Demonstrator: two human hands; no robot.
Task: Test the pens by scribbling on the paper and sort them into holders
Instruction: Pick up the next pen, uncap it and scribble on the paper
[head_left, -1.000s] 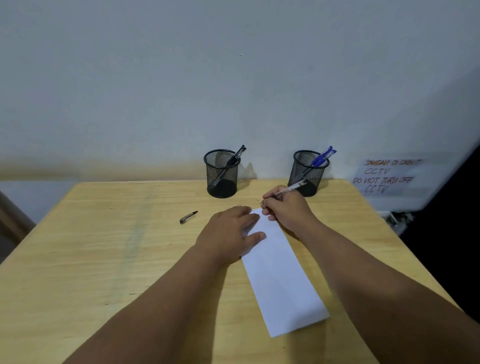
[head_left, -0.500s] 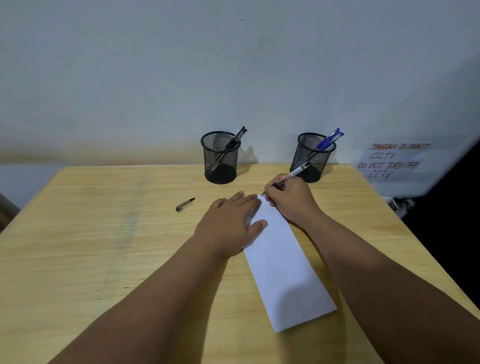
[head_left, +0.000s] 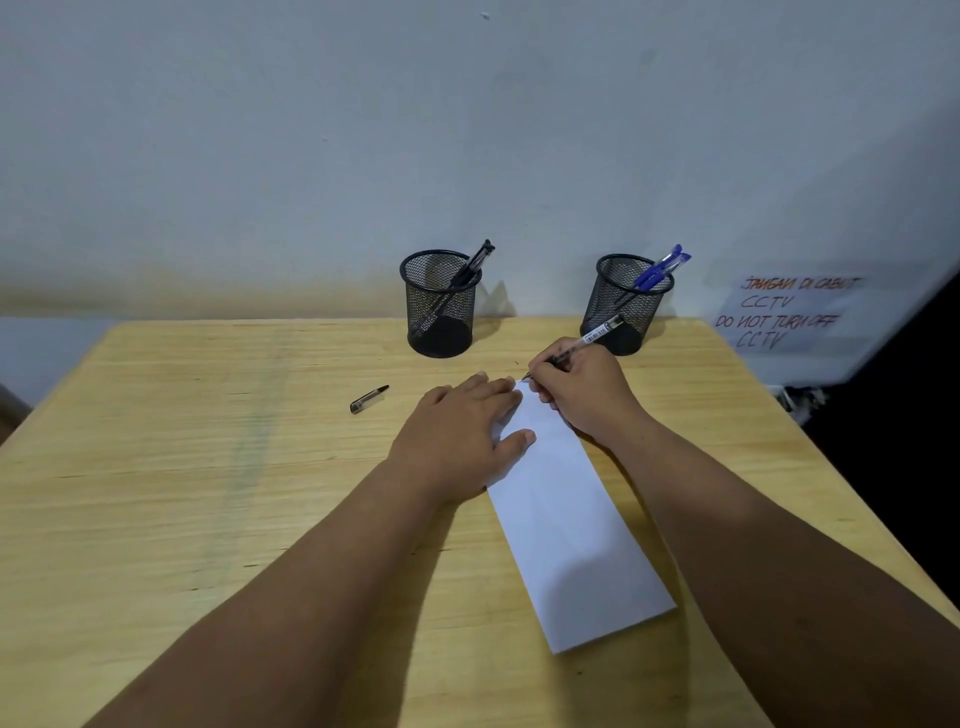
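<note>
Testing under way: right hand (head_left: 582, 395) pinches the pen (head_left: 592, 339), tip at the paper's (head_left: 576, 519) far edge; left hand (head_left: 462, 431) lies flat on it. Both holders (head_left: 440, 304) hold pens; cap (head_left: 369, 399) lies loose on the worktop (head_left: 182, 467).

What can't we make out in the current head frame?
- Pen tip and any ink mark: head view, hidden behind the right hand.
- Paper top-left part: covered by the left hand.
- Pens in the left holder and right holder: lower ends veiled by mesh, count unclear.
- Cap on the table: too small for detail.
- Wall sign: blurred.
</note>
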